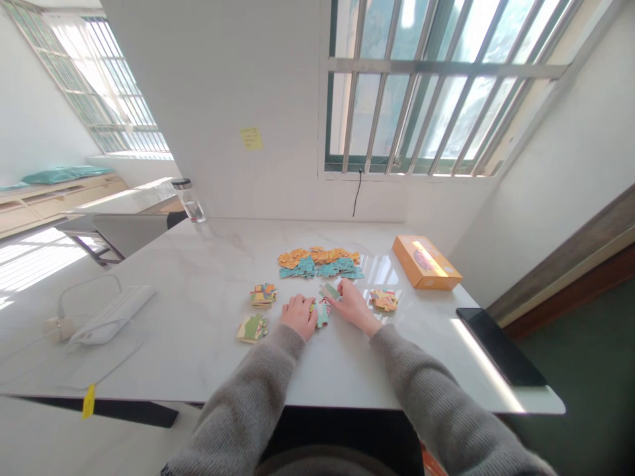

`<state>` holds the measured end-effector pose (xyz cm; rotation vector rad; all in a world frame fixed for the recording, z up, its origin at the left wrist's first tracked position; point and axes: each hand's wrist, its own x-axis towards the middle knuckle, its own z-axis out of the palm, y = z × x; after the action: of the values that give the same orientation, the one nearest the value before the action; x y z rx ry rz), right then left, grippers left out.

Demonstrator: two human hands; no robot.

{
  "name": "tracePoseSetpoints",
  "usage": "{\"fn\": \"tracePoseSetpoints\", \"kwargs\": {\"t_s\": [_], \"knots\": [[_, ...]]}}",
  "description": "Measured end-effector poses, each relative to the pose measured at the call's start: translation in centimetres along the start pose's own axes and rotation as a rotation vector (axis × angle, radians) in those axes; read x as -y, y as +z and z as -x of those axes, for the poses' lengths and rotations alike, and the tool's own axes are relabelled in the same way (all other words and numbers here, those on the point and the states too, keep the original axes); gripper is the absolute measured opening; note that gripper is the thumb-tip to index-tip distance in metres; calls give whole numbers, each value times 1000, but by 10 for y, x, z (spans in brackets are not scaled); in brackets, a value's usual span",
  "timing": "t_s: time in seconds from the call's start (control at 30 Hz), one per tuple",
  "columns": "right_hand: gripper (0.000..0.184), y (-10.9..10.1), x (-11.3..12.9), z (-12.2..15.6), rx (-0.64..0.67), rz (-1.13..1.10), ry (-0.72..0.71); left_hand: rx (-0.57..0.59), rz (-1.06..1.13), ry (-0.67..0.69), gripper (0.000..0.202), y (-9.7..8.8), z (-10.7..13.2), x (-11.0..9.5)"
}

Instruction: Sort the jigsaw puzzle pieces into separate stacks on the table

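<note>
My right hand [351, 305] pinches a pale green puzzle piece [328, 291] between thumb and fingers, just above the table's middle. Below it lie green puzzle pieces with red and white marks [322, 315], partly covered by my hands. My left hand [297, 316] rests palm down at their left edge, its fingers lying on the table and touching them. Left of that hand are a small stack of orange and blue pieces [263, 295] and a stack of green and cream pieces [253, 328]. Another colourful stack [383, 300] lies right of my right hand.
Behind my hands spreads a heap of orange and blue puzzle pieces [320, 261]. An orange box [426, 262] and a black tablet-like device [500, 346] lie right. A white power strip [113, 315] with cables lies left; a bottle [188, 200] stands at the far left edge.
</note>
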<state>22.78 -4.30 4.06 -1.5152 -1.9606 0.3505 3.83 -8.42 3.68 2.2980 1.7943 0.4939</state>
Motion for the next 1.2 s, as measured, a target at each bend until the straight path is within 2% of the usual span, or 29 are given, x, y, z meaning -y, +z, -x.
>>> {"fn": "tracePoseSetpoints", "kwargs": {"t_s": [0.13, 0.27, 0.33, 0.43, 0.53, 0.7, 0.83, 0.93, 1.0, 1.13, 1.2], "knots": [[22, -9, 1, 6, -54, -320, 114, 27, 98, 64, 36, 3, -1, -2], [27, -23, 9, 17, -18, -608, 154, -3, 107, 65, 34, 2, 2, -5], [29, -25, 13, 24, 9, -603, 114, -68, 131, 96, 39, -1, 4, -6], [30, -23, 17, 31, 26, -536, 54, -205, 216, 189, 61, -5, 5, -7], [27, -19, 20, 36, 53, -494, -21, -253, 243, 274, 70, -7, 4, -5], [25, -21, 25, 40, 132, -507, -103, -280, 237, 345, 58, -7, 3, -2], [24, -23, 26, 40, 127, -604, -61, -270, 235, 385, 46, -9, 5, -4], [41, -25, 24, 39, 108, -755, 6, -253, 253, 403, 37, -13, 6, -7], [53, -26, 23, 38, 134, -798, 12, -284, 275, 390, 32, -15, 6, -7], [42, -26, 22, 37, 176, -823, 7, -423, 332, 312, 30, -17, 6, -4], [38, -25, 21, 37, 144, -891, 68, -439, 338, 316, 27, -16, 6, -3]]}}
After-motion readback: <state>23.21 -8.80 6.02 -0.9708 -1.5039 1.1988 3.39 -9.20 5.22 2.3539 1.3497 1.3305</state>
